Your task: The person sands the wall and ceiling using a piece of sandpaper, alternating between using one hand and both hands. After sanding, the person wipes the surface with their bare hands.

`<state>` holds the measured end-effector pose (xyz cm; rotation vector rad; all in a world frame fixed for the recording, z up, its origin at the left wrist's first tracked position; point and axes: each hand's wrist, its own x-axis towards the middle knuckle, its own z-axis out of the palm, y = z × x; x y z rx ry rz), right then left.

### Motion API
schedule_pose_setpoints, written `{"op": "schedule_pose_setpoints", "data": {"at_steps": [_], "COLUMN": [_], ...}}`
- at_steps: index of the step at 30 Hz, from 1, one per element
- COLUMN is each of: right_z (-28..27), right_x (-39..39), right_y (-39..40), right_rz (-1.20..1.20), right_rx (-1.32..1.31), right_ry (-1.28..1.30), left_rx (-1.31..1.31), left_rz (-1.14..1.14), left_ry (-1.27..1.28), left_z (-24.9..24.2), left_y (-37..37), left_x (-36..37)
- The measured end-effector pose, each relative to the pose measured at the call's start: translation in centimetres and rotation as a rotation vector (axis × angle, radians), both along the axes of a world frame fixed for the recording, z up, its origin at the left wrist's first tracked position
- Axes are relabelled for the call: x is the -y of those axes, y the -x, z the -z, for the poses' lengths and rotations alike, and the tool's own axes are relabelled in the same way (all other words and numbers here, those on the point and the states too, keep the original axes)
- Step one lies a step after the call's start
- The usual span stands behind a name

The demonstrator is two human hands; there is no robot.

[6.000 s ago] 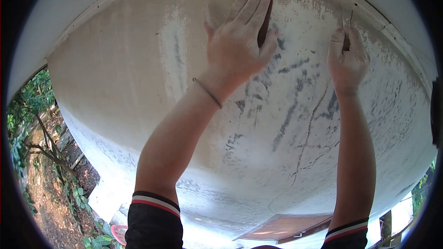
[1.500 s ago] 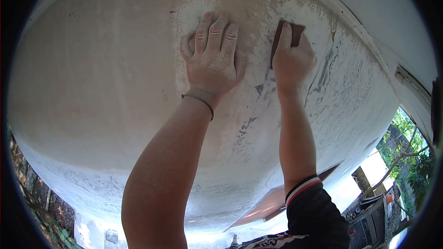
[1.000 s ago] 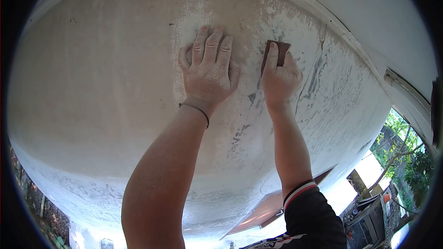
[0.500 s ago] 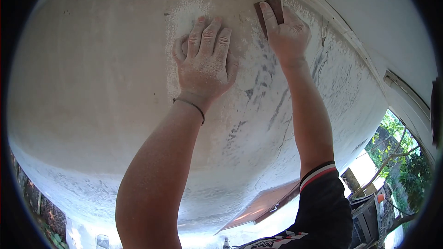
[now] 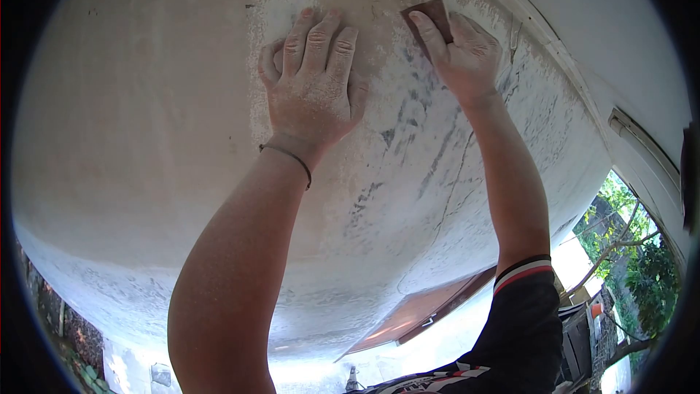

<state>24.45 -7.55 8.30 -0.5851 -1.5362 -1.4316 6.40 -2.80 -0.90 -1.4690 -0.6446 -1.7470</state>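
Sandpaper [image 5: 432, 16]: small dark reddish-brown piece, pressed flat against the ceiling [image 5: 146, 138] under the fingers of the right hand [image 5: 459, 51], near the upper middle of the view and just short of the pale trim [image 5: 554, 51] that runs along the ceiling's edge

Ceiling: broad whitish plastered expanse overhead, filling most of the view; chalky white patches around both hands, grey streaks and smears below them, a thin crack [image 5: 456, 182] running down from beside the right wrist

Trim: pale moulding band curving along the upper right, bordering the plastered area

Brown panel [image 5: 415, 314]: flat reddish-brown board low in the view, below the ceiling's far edge

Foliage [image 5: 634, 248]: green trees in daylight at the lower right

Left hand [image 5: 313, 80]: open, palm flat against the ceiling, fingers spread slightly and pointing up, dusted with white powder; holds nothing; lies just beside the right hand, the two apart

Right hand: fingers extended, clamping the sandpaper to the ceiling; forearm bare, black sleeve [image 5: 525, 321] with red and white cuff stripes

Wristband [image 5: 288, 157]: thin dark cord around the left wrist
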Motion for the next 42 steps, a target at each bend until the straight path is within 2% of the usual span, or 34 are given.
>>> {"op": "schedule_pose_setpoints", "data": {"at_steps": [1, 2, 5, 11, 14, 20, 23, 26, 29, 32, 38, 42], "right_z": [-0.3, -1.1, -0.9, 0.4, -0.3, 0.4, 0.8, 0.4, 1.9, 6.3, 4.2, 7.4], "right_x": [-0.4, -1.8, -1.3, -1.1, -1.1, -0.5, -0.6, -0.2, 0.7, 1.2, 1.3, 1.8], "right_y": [-0.6, -1.0, 1.8, 1.2, 2.0, 1.1, -0.5, 1.1, 1.7, 1.2, 3.4, 3.4], "right_rz": [0.009, -0.072, -0.046, -0.020, 0.003, -0.037, 0.046, 0.074, 0.107, 0.031, 0.095, 0.147], "right_rx": [-0.003, 0.145, 0.012, 0.017, 0.052, -0.092, -0.073, -0.152, -0.382, -0.448, -0.744, -0.730], "right_ry": [0.006, -0.192, -0.146, -0.126, -0.221, -0.058, -0.063, -0.045, 0.202, 0.183, 0.347, 0.400], "left_rx": [0.002, 0.006, 0.007, 0.002, 0.008, 0.009, 0.006, 0.006, 0.011, 0.002, 0.004, -0.004], "left_rz": [0.014, 0.029, 0.016, 0.001, 0.009, 0.022, 0.011, 0.004, 0.014, 0.024, -0.041, -0.047], "left_ry": [0.005, 0.009, 0.016, 0.025, 0.025, 0.042, 0.027, 0.022, 0.045, 0.068, 0.024, 0.031], "left_z": [0.0, -0.1, 0.2, 0.2, 0.2, 0.0, 0.1, 0.1, 0.0, 0.2, 0.0, 0.0], "left_y": [0.1, 0.0, 0.0, -0.1, 0.1, 0.0, 0.1, 0.0, 0.1, 0.0, 0.0, 0.0], "left_x": [0.1, 0.2, 0.1, 0.2, 0.1, 0.6, 0.2, 0.1, 0.3, 0.7, 0.2, 0.2]}}
